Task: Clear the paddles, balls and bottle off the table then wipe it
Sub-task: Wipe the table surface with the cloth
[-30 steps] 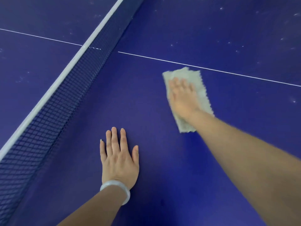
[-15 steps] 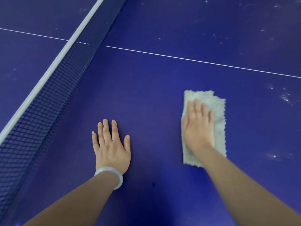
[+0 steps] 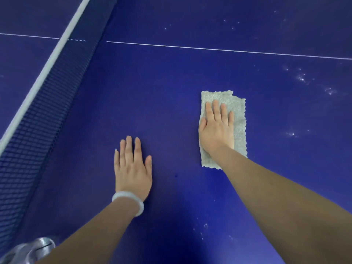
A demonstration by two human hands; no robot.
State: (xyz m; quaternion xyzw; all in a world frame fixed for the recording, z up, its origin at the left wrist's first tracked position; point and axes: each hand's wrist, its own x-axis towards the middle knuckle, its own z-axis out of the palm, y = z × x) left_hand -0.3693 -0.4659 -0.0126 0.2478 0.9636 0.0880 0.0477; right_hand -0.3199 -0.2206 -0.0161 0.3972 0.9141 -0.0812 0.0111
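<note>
A pale grey folded cloth (image 3: 239,119) lies flat on the blue ping-pong table (image 3: 162,92). My right hand (image 3: 217,128) presses on the cloth with its fingers straight. My left hand (image 3: 132,166) rests palm-down on the bare table to the left, fingers straight, with a white bangle on the wrist. No paddles, balls or bottle are in view.
The dark net (image 3: 43,103) with its white top band runs diagonally along the left. A white centre line (image 3: 228,50) crosses the table beyond the cloth. White specks (image 3: 302,79) dot the surface at the right. A metal net clamp (image 3: 36,248) shows at the bottom left.
My right hand has dragged the cloth from near the white line back toward me and to the right. The left hand has stayed planted on the table.
</note>
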